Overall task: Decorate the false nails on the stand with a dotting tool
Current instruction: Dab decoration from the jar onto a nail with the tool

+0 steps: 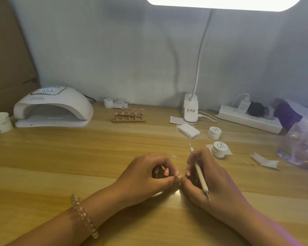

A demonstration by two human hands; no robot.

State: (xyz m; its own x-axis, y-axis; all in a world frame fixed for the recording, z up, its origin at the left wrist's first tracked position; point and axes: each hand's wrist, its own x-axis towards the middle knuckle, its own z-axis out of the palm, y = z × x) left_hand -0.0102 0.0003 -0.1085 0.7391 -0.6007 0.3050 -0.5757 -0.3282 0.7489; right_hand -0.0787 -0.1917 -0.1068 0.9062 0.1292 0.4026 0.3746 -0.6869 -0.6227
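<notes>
Flagging risk first: what could be botched from here? (S1)

Dotting tool (200, 173) is gripped in right hand (212, 176), one tip up past the fingers, other tip back over the wrist. Neither tip is set on a nail yet. Left hand (146, 174) is curled round what is judged to be a small nail stand, mostly hidden. Pink false nails (176, 173) peek out btwn the two hands, at the near edge of the table. If the stand is let slip, or the tip is pressed too hard, a dot could be smeared or a nail knocked off its holder. (S2)

Anything else? (S1)

Gel pots (219, 149) are just beside the right hand, lids on. Nothing can be loaded on the tip till one is opened, and a pot could be nudged on the reach. (S2)

What's around, what's blocking? (S1)

2nd stand (129, 115) w/ pink nails is parked at the back, well apart. Curing lamp (52, 107) is back left, paper cup (1, 121) beside it. Desk lamp clip (190, 110), wipes (188, 130), power strip (249, 119) and plastic bag (299, 141) are to the right. Nothing is seen btwn hands and pots; view of the nails is blocked by the fingers themselves. (S2)
</notes>
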